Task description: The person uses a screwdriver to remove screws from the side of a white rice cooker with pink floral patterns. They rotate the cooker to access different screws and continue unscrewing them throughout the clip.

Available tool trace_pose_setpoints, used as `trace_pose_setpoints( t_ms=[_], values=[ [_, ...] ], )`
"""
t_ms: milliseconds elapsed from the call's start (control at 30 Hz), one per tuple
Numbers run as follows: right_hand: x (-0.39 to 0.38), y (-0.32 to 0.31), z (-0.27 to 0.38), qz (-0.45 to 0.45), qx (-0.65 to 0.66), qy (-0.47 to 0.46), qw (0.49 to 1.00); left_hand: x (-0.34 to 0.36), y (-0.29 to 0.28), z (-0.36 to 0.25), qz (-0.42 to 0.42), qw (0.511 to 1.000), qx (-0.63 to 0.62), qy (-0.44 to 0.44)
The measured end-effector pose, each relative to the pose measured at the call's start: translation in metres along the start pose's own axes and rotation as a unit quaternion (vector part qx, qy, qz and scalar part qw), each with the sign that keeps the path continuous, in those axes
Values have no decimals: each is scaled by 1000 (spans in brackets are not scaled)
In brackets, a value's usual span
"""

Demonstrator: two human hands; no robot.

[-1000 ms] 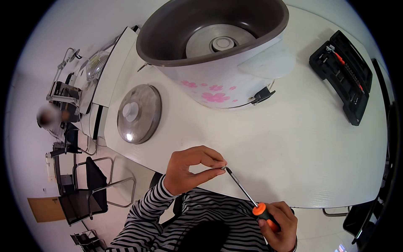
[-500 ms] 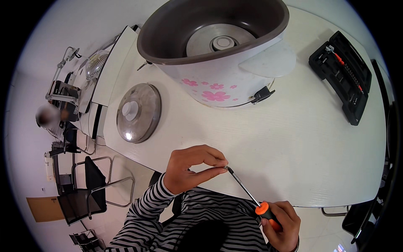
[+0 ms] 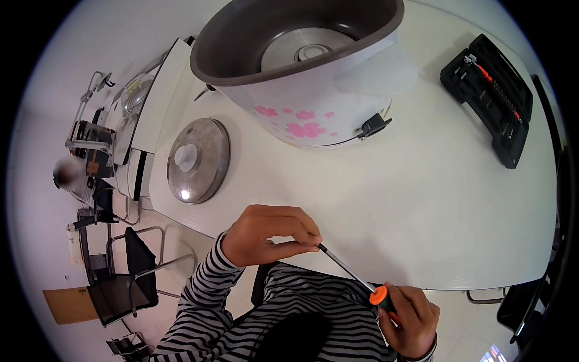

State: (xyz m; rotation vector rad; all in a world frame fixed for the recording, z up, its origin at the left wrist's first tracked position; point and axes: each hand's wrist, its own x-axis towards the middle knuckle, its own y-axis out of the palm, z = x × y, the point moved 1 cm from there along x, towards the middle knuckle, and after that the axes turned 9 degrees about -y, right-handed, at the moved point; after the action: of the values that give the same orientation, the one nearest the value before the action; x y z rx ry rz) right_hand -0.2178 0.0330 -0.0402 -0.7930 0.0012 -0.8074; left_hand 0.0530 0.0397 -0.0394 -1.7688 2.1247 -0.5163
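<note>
My right hand (image 3: 411, 320) is wrapped round the orange and dark handle of a screwdriver (image 3: 350, 269). Its metal shaft slants up and left to my left hand (image 3: 271, 234). Thumb and forefinger of that hand are pinched together right at the dark tip; whatever sits between them is too small to make out. Beyond both hands stands a big white rice cooker (image 3: 356, 90) with pink flowers, its dark inside uncovered and a round metal plate (image 3: 295, 51) at the bottom. A round metal lid (image 3: 208, 160) with a pale knob lies to its left.
At the right of the white table (image 3: 386, 211) lies an opened black tool case (image 3: 482, 99) holding bits and an orange-handled tool. Left of the table are a black chair (image 3: 142, 265), a side desk with a lamp (image 3: 90, 114), and a person seated farther off.
My left hand and the screwdriver tip have shifted slightly left, still together. My right hand has moved a little to the right, and the view has tilted slightly.
</note>
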Motion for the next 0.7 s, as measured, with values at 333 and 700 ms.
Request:
trace_pose_setpoints(
  t_ms=[333, 700],
  values=[
    [6, -9, -9, -2, 69, 108, 992, 18, -10, -18, -36, 998, -44, -5],
    [39, -13, -45, -171, -68, 119, 976, 71, -46, -79, -358, 818, 351, 281]
  ],
)
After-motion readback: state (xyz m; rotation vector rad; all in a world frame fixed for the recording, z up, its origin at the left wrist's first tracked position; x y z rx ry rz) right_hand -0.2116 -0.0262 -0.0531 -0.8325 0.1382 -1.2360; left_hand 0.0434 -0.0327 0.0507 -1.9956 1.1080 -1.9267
